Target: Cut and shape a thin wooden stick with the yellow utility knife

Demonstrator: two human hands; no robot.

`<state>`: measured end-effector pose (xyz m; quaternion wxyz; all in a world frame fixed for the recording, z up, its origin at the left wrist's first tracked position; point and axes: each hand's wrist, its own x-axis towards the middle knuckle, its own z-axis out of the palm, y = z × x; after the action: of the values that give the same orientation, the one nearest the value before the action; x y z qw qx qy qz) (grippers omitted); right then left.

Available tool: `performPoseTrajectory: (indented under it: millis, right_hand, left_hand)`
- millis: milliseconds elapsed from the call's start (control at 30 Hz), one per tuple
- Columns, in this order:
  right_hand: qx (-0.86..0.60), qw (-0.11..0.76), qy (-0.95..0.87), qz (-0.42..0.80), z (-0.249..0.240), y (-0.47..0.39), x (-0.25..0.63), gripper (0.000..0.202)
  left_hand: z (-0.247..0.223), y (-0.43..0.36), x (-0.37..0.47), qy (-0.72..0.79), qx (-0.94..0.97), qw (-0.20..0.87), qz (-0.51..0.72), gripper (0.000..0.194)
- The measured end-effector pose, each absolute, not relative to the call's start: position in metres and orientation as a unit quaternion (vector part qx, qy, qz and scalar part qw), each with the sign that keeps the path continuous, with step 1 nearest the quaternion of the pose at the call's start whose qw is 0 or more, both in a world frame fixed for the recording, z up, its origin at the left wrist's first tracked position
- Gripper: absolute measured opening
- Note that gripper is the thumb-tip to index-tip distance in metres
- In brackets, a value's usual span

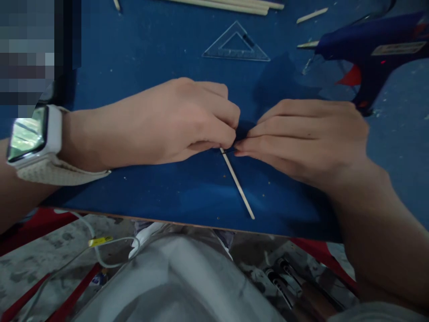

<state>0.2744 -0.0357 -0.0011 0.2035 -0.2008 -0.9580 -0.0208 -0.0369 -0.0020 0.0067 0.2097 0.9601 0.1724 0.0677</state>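
The stick ran from under the left hand toward the person, slanting toward the right hand's side. The left hand was curled nearly closed, its thumb and forefinger pinching the stick's far end. The right hand had its fingers drawn together, tips beside that end; a thin dark strand crossed the stick and reached toward them, but whether they gripped it could not be told. A watch sat on the left wrist.

Beyond the gap between the hands, the set square lay flat on the blue table. The glue gun was beyond the right hand, nozzle toward the left side, a small red light showing. Farther out than the set square lay several rods, with a short piece between them and the glue gun. Nearer the person than the left hand, past the table's edge, hung a pale cable with a yellow tag.
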Motion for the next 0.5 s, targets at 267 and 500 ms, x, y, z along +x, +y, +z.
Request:
performPoseTrajectory:
  millis: [267,500]
  right_hand:
    - [-0.228,0.195,-0.954,0.005,-0.005,-0.036,0.279,0.016]
    - [-0.225,0.189,-0.956,-0.018,-0.012,-0.043,0.261,0.031]
  left_hand:
    - [0.008,-0.002,-0.035,0.161,0.970,0.173,0.061,0.065]
    - [0.007,-0.001,-0.036,0.133,0.977,0.145,0.081,0.067]
